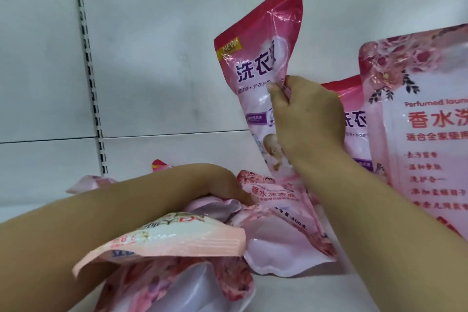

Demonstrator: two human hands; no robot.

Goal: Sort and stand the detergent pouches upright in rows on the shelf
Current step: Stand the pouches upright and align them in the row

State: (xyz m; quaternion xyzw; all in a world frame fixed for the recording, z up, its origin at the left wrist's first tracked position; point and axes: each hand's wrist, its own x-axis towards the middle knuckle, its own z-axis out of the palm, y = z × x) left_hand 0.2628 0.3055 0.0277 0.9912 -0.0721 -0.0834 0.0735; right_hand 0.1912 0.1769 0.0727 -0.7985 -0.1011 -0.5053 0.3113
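While right grip (301, 119) pinches upright pouch (255, 78), left grip (225, 185) unclear among pile (278, 223)

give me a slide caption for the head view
Right hand lifts a pink detergent pouch upright while left hand rests on pouches lying flat on the shelf.

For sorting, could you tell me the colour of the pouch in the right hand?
Pink pouch, deeper red-pink top, purple lettering; head view.

The white shelf (316, 294) carries a heap of pink pouches (278, 230) at lower centre and upright pouches (415, 129), seemingly two, at right.
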